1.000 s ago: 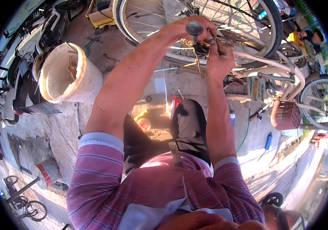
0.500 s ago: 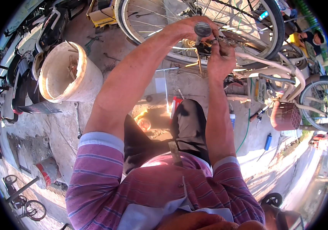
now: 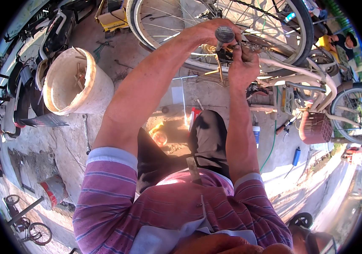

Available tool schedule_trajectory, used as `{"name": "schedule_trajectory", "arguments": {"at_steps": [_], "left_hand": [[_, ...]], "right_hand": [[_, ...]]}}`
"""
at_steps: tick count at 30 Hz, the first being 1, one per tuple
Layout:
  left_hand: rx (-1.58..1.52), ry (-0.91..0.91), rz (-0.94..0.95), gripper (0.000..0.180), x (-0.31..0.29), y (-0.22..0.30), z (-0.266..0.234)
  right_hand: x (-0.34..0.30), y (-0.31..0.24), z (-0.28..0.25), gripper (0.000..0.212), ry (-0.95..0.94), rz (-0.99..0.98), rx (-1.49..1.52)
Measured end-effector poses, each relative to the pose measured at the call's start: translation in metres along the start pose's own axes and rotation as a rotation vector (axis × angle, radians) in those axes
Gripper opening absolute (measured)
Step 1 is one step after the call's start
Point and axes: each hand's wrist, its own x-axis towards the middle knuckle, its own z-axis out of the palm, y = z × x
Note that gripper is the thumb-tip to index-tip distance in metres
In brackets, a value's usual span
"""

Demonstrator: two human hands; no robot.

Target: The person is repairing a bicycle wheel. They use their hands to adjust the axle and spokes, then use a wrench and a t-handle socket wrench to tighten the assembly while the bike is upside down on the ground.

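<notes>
The cream bicycle [image 3: 316, 76] lies ahead of me, its spoked wheel [image 3: 309, 34] at the top of the view. My left hand [image 3: 219, 27] reaches across to the wheel's near side and is closed round a tool with a round, worn grey end [image 3: 224, 34]; its fingers are partly hidden. Just right of it, my right hand [image 3: 244, 67] pinches with thumb and fingertips near the bicycle parts by the wheel. What lies in that pinch is too small to make out. Below the tool hangs a thin rusty-yellow piece [image 3: 219, 67].
A white bucket [image 3: 100, 84] with sticks inside stands at left, near a wrench [image 3: 86, 133]. A yellow box [image 3: 113, 21] is at the top left. A green hose [image 3: 271, 148], a blue pump-like tool [image 3: 296, 156] and a reddish-brown basket [image 3: 315, 128] lie at right. Another person [image 3: 345, 44] is beyond.
Both hands stay in almost the same place by the wheel. The round-ended tool has shifted very slightly downward.
</notes>
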Motion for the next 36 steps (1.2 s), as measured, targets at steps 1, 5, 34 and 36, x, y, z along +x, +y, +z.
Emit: {"name": "schedule_trajectory", "arguments": {"at_steps": [1, 5, 34, 36], "left_hand": [[0.011, 0.011, 0.009, 0.033, 0.000, 0.000, 0.000], [0.006, -0.017, 0.015, 0.033, 0.001, -0.008, -0.001], [0.053, -0.016, -0.099, 0.031, -0.003, 0.015, -0.001], [0.084, -0.019, -0.111, 0.031, -0.005, 0.017, -0.001]], "right_hand": [[0.000, -0.003, -0.001, 0.020, -0.009, 0.015, -0.058], [0.001, -0.017, -0.003, 0.021, -0.014, 0.016, -0.274], [0.002, -0.004, -0.003, 0.022, 0.026, -0.094, -0.219], [0.001, -0.006, -0.002, 0.022, 0.032, -0.089, -0.188]]}}
